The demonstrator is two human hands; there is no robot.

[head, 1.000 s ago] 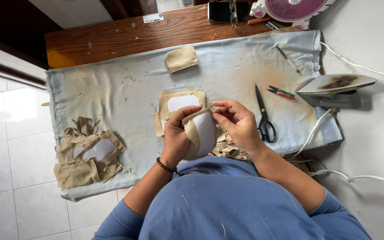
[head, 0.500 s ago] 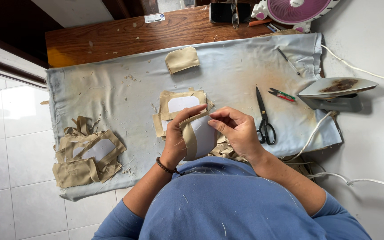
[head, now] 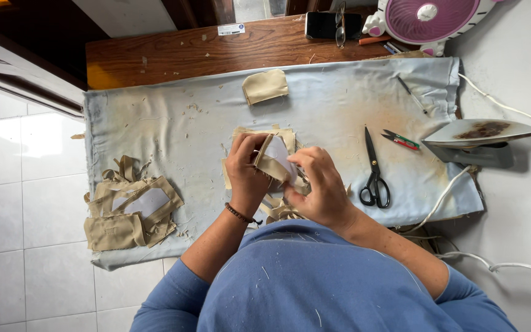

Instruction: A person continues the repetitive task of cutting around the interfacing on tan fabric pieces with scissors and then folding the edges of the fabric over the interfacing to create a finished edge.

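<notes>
My left hand (head: 246,172) and my right hand (head: 318,184) both grip a small tan fabric piece with a white lining (head: 276,158), held just above the pale blue padded cloth (head: 179,129). The piece is tilted, its tan edge folded over the white face. Under my hands lies another tan piece with a white centre (head: 278,133), mostly hidden. Tan scraps (head: 278,210) lie by my right wrist.
A pile of tan fabric pieces and strips (head: 130,209) sits at the cloth's left front. A folded tan piece (head: 265,86) lies at the back. Black scissors (head: 373,172), red and green pencils (head: 401,140) and an iron (head: 480,138) with its cord are at right. A pink fan (head: 428,18) stands behind.
Both hands have turned the fabric piece: its white face showed broadly before, now it is tilted more edge-on and held slightly farther from my body.
</notes>
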